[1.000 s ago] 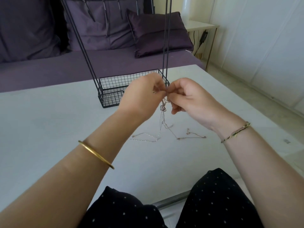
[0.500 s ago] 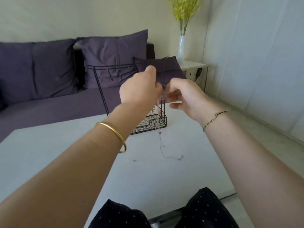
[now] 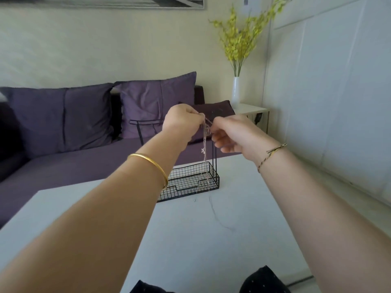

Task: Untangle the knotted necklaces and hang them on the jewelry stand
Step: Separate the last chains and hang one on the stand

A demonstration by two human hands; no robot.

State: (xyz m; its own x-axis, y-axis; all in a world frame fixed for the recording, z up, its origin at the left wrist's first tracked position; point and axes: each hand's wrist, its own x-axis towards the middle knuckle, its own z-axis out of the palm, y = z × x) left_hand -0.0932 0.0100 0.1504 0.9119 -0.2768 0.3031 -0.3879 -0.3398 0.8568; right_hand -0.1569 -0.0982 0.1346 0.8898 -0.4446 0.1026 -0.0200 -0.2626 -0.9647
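- The left hand (image 3: 181, 122) is raised above the desk (image 3: 186, 246), its fingers curled tight, and it pinches the top of the necklaces (image 3: 204, 152) at its fingertips.
- The right hand (image 3: 231, 134) is just beside it, almost touching. Its thumb and forefinger pinch the same bunch of chains, and its other fingers are loosely curled below.
- The necklaces hang straight down from the point between the two hands as a thin, twisted strand with a small knot partway down.
- Their lower part passes in front of the jewelry stand (image 3: 215, 154), down across its black wire basket base.
- A fine strand seems to trail on the desk in front of the basket, toward the person; it is too thin to tell for sure.
- The stand is on the far part of the desk, behind the hands, with its top bar at about hand height.
- A gold bangle (image 3: 152, 166) circles the left wrist and a cord bracelet (image 3: 273, 154) the right.
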